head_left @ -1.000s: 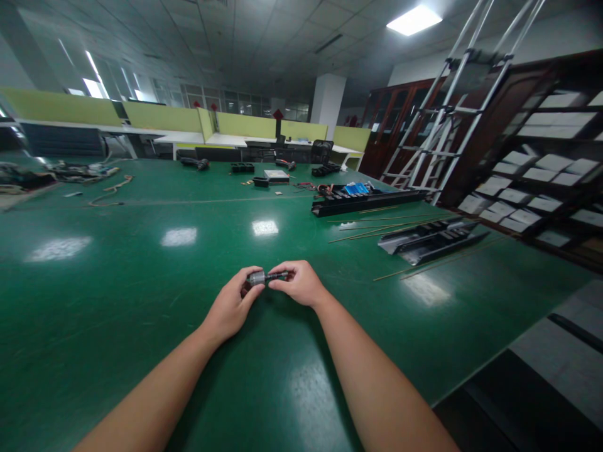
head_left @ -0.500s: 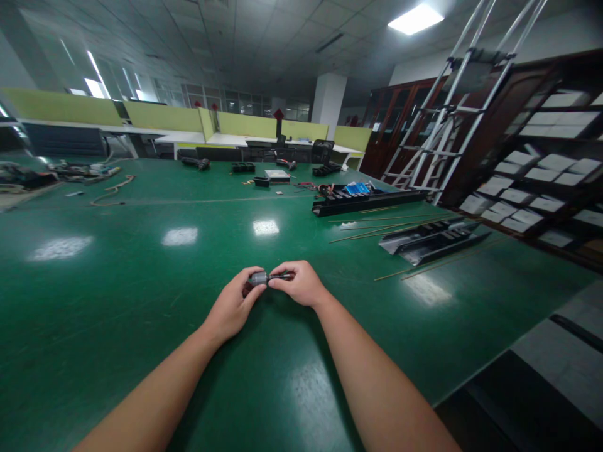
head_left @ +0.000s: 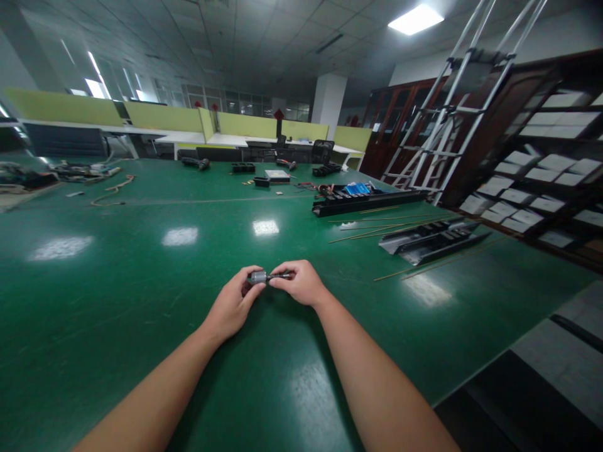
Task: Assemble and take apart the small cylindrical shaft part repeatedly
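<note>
Between the thumb and fingers of my left hand [head_left: 234,301] is a small grey metal cylinder [head_left: 259,277] that looks like a small electric motor. My right hand [head_left: 300,284] pinches a thin dark rod [head_left: 281,276] in line with the cylinder's right end. Rod and cylinder meet between my fingertips; whether they are one piece I cannot tell. Something dark reddish shows under my left fingers, mostly hidden. Both hands are just above the green tabletop [head_left: 188,270].
Black metal channels [head_left: 372,202] with a blue part lie at the right, beside thin rods and shorter silver channels [head_left: 433,242]. A white box [head_left: 277,176] and black parts sit farther back. A cord [head_left: 113,187] lies at the left, and a ladder [head_left: 443,119] stands beyond the table.
Both hands keep nearly the same place and grip. The cylinder and rod have shifted only very slightly, if at all.
</note>
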### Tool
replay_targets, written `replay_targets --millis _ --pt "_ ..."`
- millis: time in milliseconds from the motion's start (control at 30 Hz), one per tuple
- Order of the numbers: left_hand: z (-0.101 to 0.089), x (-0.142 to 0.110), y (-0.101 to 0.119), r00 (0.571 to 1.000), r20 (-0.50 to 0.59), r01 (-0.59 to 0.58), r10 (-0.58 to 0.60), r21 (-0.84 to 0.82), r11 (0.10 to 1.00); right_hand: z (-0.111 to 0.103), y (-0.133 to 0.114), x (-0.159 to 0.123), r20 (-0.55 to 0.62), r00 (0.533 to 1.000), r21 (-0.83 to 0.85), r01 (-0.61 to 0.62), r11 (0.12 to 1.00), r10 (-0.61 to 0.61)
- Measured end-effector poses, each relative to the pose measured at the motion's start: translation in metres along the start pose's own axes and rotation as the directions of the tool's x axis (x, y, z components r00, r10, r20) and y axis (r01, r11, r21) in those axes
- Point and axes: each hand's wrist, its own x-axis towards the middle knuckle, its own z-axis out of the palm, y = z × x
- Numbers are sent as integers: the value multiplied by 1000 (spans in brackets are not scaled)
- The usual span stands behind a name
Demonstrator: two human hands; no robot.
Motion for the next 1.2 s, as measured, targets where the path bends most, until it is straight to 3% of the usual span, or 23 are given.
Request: replay_targets --millis 1200 --pt "-2 0 4 998 -32 47 -51 -90 995 -4 4 1 -47 998 -17 -46 999 46"
